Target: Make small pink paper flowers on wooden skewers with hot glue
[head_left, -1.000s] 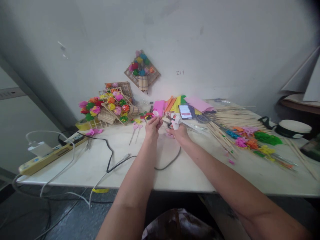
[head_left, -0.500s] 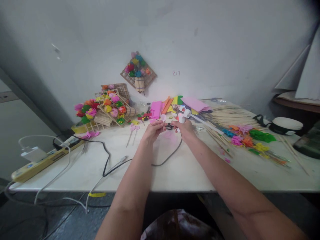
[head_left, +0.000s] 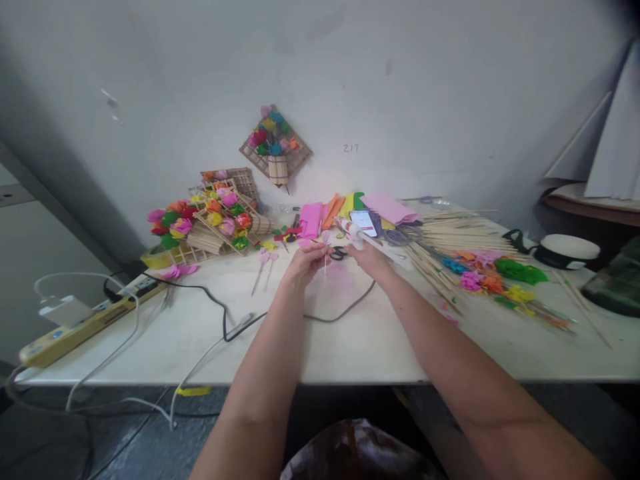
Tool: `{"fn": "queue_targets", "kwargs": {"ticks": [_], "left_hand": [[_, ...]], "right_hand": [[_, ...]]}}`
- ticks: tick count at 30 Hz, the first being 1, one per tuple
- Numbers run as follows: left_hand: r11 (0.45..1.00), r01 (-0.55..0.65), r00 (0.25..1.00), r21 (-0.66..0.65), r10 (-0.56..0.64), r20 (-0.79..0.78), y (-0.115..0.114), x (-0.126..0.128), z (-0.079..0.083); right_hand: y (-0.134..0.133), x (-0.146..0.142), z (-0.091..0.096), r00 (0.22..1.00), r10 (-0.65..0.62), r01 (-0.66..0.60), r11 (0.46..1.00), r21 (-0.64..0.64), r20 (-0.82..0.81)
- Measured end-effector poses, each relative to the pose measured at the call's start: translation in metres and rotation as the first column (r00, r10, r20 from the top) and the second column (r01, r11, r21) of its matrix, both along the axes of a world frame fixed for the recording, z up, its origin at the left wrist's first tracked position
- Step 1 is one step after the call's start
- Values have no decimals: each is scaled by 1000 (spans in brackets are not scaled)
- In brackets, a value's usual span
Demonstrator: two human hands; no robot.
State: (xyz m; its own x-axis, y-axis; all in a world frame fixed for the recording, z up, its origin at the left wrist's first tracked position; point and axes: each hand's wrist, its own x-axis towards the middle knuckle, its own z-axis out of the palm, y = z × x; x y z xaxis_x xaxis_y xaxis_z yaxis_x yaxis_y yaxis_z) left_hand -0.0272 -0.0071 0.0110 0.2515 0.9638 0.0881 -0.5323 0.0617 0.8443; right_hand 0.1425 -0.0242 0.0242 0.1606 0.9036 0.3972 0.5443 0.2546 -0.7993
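Observation:
My left hand [head_left: 306, 259] pinches a thin wooden stick topped with a small pink paper flower [head_left: 326, 237], held upright above the white table [head_left: 350, 340]. Close to its right, my right hand [head_left: 369, 255] is closed round a white hot glue gun [head_left: 356, 235], whose nozzle points left towards the flower. The gun's black cord [head_left: 345, 310] trails across the table under my forearms. Black scissors [head_left: 339, 253] lie between the two hands.
Folded coloured paper sheets [head_left: 350, 208] and a phone [head_left: 363, 223] lie behind my hands. Wooden frames with paper flowers [head_left: 215, 217] stand at the left, another [head_left: 274, 148] hangs on the wall. Bamboo sticks [head_left: 450, 233] and loose paper flowers [head_left: 495, 277] fill the right. A power strip [head_left: 80, 323] sits far left.
My right hand has lowered and tipped the glue gun, bringing its nozzle towards the flower. My left hand has shifted slightly right and now holds the stick upright with the pink flower on top.

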Motion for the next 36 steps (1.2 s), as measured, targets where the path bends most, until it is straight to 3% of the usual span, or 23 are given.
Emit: {"fn": "queue_targets", "kwargs": {"ticks": [5,11,14,17,20,24,29,36], "left_hand": [[1000,6,1000,-10,-6,-9,-2,2,1],[1000,5,1000,5,-5,-26,-5,4,3],[1000,-2,1000,13,3,-28,-3,2,2],[1000,-9,1000,14,10,-11,1,0,0],[1000,-24,1000,9,24,15,2,-2,-1],[999,-44,998,-4,44,39,3,-3,-2],[996,-82,995,-27,84,54,8,-5,-6],[988,-138,988,-65,142,57,9,-6,-4]], "right_hand": [[-1,1,-1,897,-145,129,989,67,418],[-3,2,0,809,-133,107,991,78,572],[-1,3,-1,843,-149,122,989,86,517],[-1,5,1,924,-124,93,990,104,361],[-6,7,10,992,29,-41,995,95,122],[-13,11,20,964,246,-248,969,-7,-103],[-12,19,21,909,385,-392,920,-12,-156],[-16,21,26,910,400,-410,908,-92,-106]]}}
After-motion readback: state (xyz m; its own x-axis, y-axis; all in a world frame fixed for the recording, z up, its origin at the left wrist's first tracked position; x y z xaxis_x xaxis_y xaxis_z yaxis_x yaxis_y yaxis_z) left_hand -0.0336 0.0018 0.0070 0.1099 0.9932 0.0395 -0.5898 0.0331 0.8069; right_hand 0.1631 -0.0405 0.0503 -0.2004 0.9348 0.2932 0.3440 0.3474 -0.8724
